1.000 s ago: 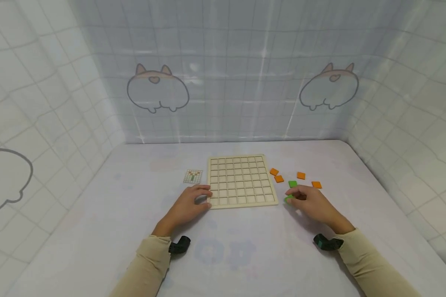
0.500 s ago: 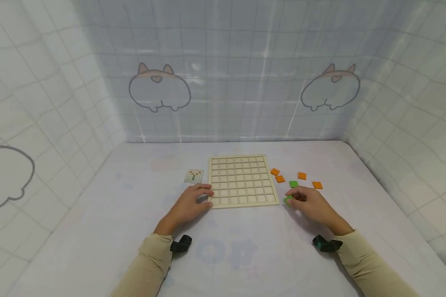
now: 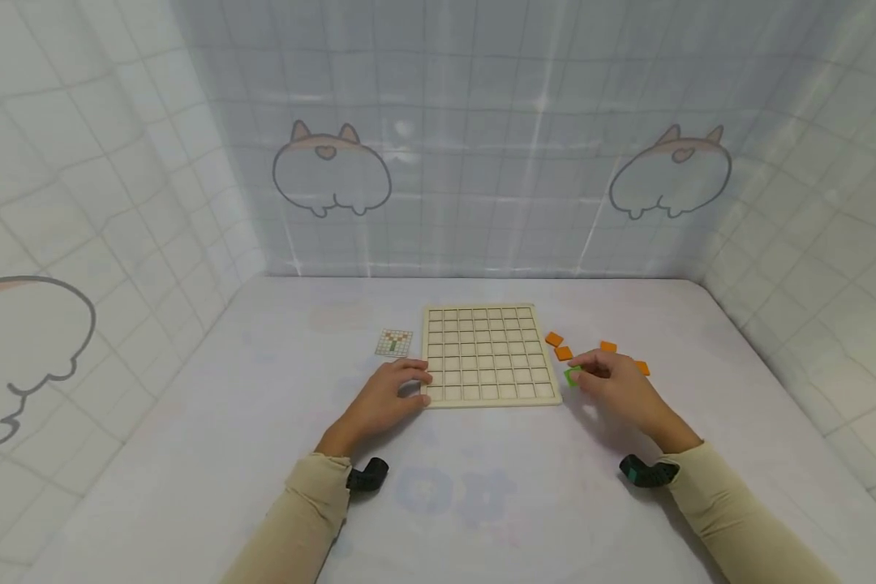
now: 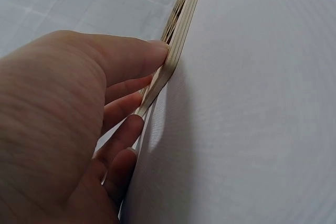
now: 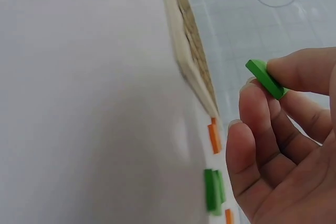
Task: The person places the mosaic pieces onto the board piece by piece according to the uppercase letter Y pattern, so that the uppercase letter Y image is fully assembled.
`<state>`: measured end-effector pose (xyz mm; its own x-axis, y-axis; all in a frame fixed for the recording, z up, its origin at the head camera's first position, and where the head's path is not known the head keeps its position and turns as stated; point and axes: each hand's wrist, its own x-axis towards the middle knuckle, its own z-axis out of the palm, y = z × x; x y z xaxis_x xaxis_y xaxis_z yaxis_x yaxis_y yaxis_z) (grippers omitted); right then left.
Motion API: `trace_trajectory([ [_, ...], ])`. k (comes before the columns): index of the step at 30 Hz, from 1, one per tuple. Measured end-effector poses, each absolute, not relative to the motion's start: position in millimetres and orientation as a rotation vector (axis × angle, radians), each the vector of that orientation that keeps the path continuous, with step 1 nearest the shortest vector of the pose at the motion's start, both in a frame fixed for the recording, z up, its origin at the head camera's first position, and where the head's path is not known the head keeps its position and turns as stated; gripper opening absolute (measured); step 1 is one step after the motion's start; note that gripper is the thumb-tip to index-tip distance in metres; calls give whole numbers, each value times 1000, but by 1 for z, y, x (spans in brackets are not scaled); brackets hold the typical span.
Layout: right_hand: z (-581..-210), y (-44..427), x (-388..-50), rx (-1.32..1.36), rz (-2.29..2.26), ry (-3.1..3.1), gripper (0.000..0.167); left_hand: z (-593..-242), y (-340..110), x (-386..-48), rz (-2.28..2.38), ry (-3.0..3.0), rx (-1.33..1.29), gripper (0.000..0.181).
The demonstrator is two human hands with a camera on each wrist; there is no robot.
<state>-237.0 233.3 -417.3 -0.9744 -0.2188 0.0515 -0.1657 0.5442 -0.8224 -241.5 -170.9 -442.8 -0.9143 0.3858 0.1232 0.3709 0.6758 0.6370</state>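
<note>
Closest to me, two rolled tan sleeves (image 3: 299,507) reach in over the pale tabletop (image 3: 445,539), a small black device (image 3: 368,474) at each wrist. The left hand (image 3: 383,397) lies loosely open, gently bent, its thumb and fingertips against the wooden grid board (image 3: 485,362) at the near left corner and along the left edge; it touches the board without wrapping round it. The right hand (image 3: 620,393), off the board's right side, pinches a green tile (image 5: 266,80) between thumb and fingertips, the other fingers bent loosely; from the wrist view the tile seems lifted clear of the tabletop. Below it there is more green on the tabletop, a loose green piece (image 5: 211,191) that may be two overlapping. Orange tiles (image 3: 564,354) lie scattered a little farther off: two just beside the board's right edge, two more beyond the right hand, partly hidden by it. Across on the left, near the board but apart from it, lies a pattern card (image 3: 394,342) with a small grid of orange and green squares. I'd call the work barely begun: one tile is up in the fingers, no coloured piece sits in the board's squares, and the others are all left lying loose. Behind everything hangs a grid-printed backdrop (image 3: 467,203) with cartoon animal outlines (image 3: 332,174).
</note>
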Motion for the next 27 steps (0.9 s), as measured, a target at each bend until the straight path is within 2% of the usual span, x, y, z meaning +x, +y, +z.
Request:
trace_trajectory([
  [13, -409, 197, -279, -264, -1696, 2522, 36, -440, -169, -239, 1047, 2885, 660, 28],
  [27, -411, 160, -299, -280, -1760, 2391, 32, -440, -169, -240, 1058, 2877, 652, 28],
])
